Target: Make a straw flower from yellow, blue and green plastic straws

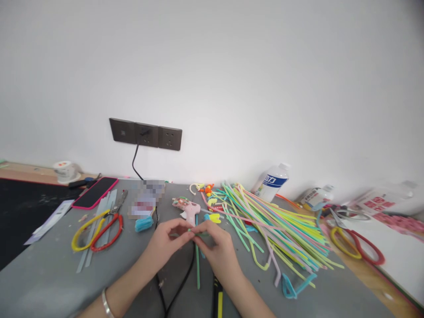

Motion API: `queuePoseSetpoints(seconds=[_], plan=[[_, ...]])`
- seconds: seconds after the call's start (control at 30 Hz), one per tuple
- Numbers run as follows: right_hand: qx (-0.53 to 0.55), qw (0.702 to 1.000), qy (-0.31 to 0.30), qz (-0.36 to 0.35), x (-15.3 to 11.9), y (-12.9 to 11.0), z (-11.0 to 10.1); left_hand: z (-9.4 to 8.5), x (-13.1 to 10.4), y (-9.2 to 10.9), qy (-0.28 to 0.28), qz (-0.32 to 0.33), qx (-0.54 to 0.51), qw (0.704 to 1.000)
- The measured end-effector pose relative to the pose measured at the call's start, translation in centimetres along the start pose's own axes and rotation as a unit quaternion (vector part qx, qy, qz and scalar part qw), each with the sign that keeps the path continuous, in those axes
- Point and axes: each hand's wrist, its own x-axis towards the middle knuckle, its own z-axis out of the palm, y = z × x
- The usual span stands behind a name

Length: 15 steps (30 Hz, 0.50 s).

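Observation:
My left hand (170, 240) and my right hand (215, 247) meet at the fingertips in the middle of the table. Between them they pinch a short piece of green pipe cleaner (189, 230), mostly hidden by the fingers. Just beyond the fingertips lies a pink glue gun (190, 211), its black cord (180, 287) running toward me beneath my hands. A longer green pipe cleaner (198, 269) lies on the table under my right hand. Close by are a blue pipe-cleaner bundle (143, 224) and a yellow-and-blue piece (213, 218).
Many pastel pipe cleaners (281, 225) spread to the right, before a white bottle (270, 182). Red-and-yellow scissors (114, 232) lie left, near a pink-edged phone (96, 192). More scissors (359, 245) lie far right. A black-and-yellow tool (217, 298) sits beneath my right wrist.

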Motion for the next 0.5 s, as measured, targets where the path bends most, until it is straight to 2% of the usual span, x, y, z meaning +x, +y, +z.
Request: queuePoseSetpoints(seconds=[0.1,0.23,0.33,0.43,0.5], plan=[[-0.001,1.000,0.005,0.018,-0.09,0.18,0.03,-0.08,-0.04,0.13,0.002,0.023,0.042,0.999],[0.001,1.000,0.004,0.027,-0.01,0.14,-0.17,-0.22,0.02,0.47,0.000,-0.006,0.017,1.000],[0.003,1.000,0.009,0.020,0.21,-0.06,-0.38,-0.06,-0.01,0.38,-0.002,-0.054,-0.083,0.995],[0.000,1.000,0.012,0.015,0.28,-0.23,-0.37,0.33,-0.20,0.18,0.000,-0.108,-0.197,0.975],[-0.006,1.000,0.008,0.022,0.15,-0.30,-0.22,0.63,-0.35,0.11,0.008,-0.124,-0.236,0.964]])
